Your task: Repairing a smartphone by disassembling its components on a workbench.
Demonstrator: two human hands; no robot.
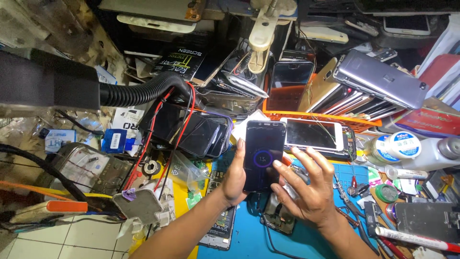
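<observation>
My left hand (235, 180) grips a black smartphone (262, 154) by its left edge and holds it upright above the blue work mat (306, 242). The phone's screen is lit and shows a purple ring. My right hand (306, 187) is spread next to the phone's lower right, with the thumb touching the right edge of the screen. A cable hangs from the phone's bottom down to the mat. Under my hands lie an opened phone body (280, 218) and a circuit board (221, 230).
A white phone (314, 134) lies just behind, and stacked phones fill an orange basket (345, 120). Dark screens (191, 129) lie on the left under a black corrugated hose (139, 93) with red wires. Round tubs (397, 146), tweezers and pens sit on the right.
</observation>
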